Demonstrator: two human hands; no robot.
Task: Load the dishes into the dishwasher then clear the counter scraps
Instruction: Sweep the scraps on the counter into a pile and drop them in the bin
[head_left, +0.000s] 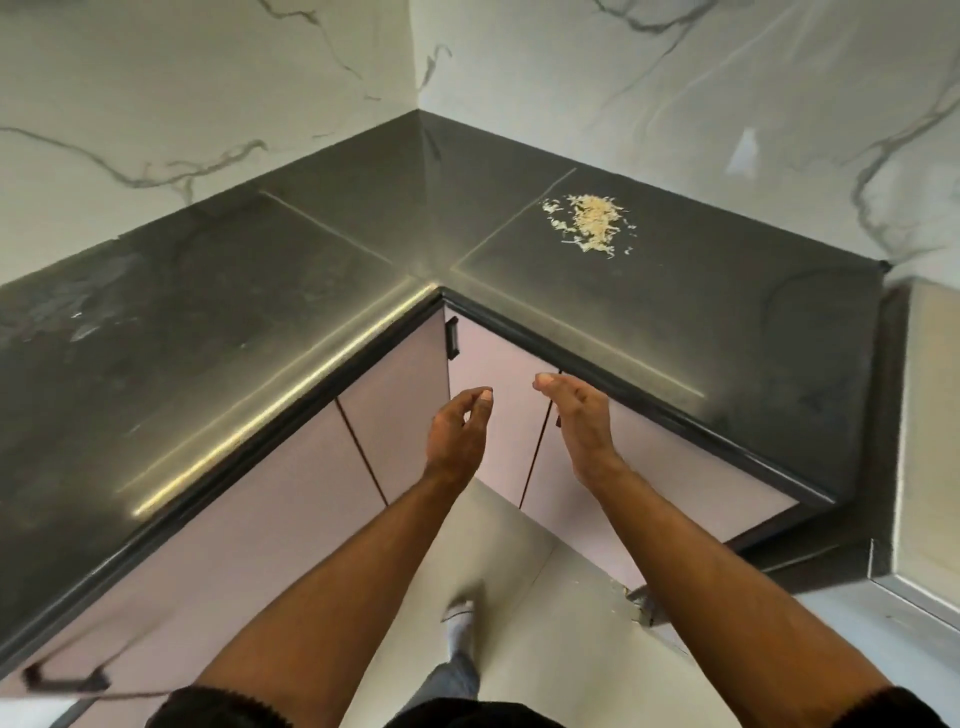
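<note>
Step in hand looks like the 2nd half of the task: clearing scraps. No dishes and no dishwasher in view, so the loading part can't be checked from here.

Both hands are up in front of the cabinet doors (395, 415), below the table (701, 312) edge, empty. Left hand (457, 431): fingers loosely curled, thumb near fingertips, holding nothing. Right hand (582, 415): palm turned inward, fingers relaxed and slightly bent, also holding nothing. The two hands sit near each other w/ a gap between.

Scraps (589, 223): a pale, shredded pile on the dark table, well beyond the right fingers and a bit to their right, up toward the marble wall (675, 93). Nothing touches it. A few stray bits lie around the pile's edge, nearer the fingers.

Next move, as I judge it: reach fwd over the table edge, right hand first since it's closer. Likely one hand sweeps the pile toward the edge while the other cups below to catch. Shreds look light and loose, so a slow, flat sweep is needed or they scatter. No bin or cloth in view, so where they go after I can't tell.
</note>
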